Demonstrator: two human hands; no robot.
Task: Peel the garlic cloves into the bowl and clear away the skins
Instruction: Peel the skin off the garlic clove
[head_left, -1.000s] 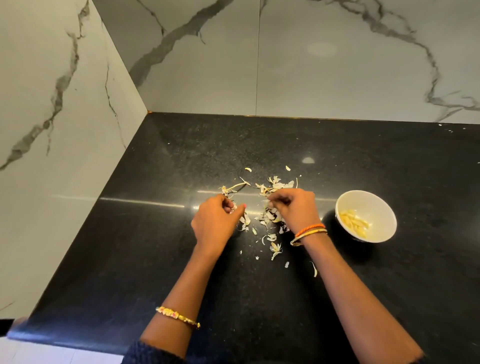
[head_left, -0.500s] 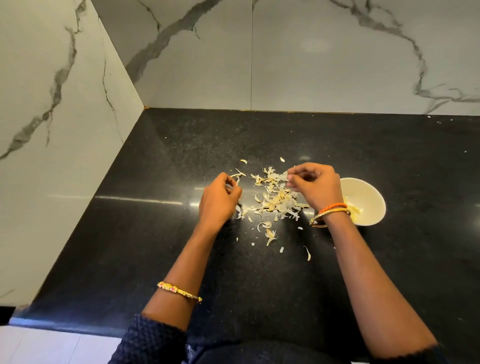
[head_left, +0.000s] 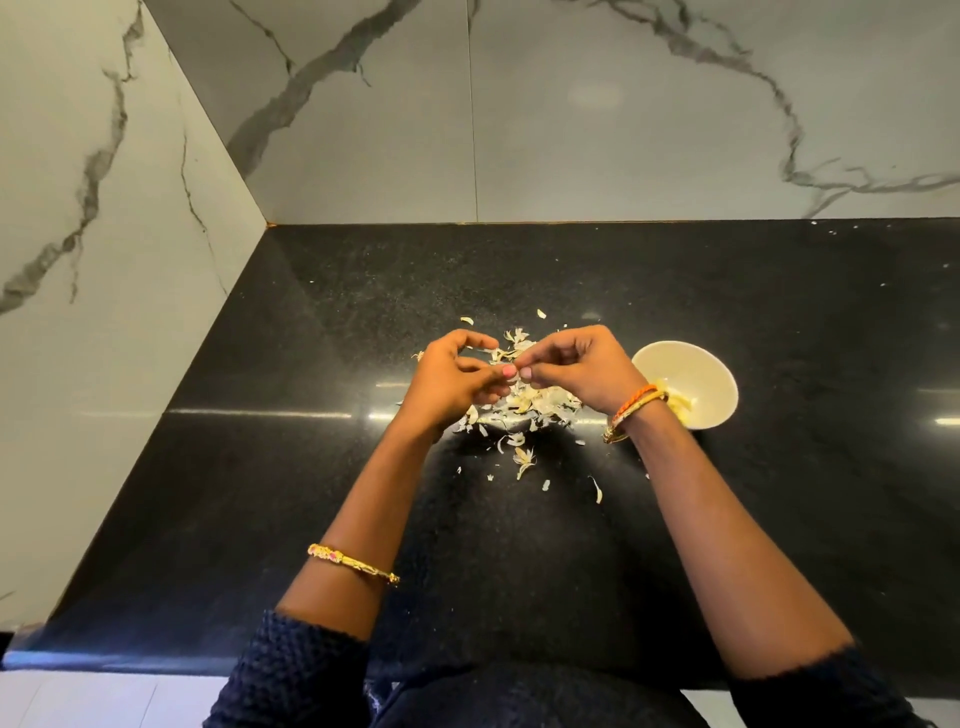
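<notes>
Both hands hover just above a pile of pale garlic skins on the black countertop. My left hand and my right hand meet thumb tip to thumb tip, fingers curled. Together they pinch a small bit of garlic that the fingertips mostly hide; whether it is clove or skin I cannot tell. A white bowl stands just right of my right wrist. Peeled yellowish cloves lie in its near side, partly behind my bangles.
Loose skin flakes lie scattered on the near side of the pile, with a few stray ones beyond it. Marble walls close the counter at the left and back. The counter's front edge runs near my body.
The hands came from either side of the pile and met over its middle, lifted slightly. The skins lie more gathered than a second ago.
</notes>
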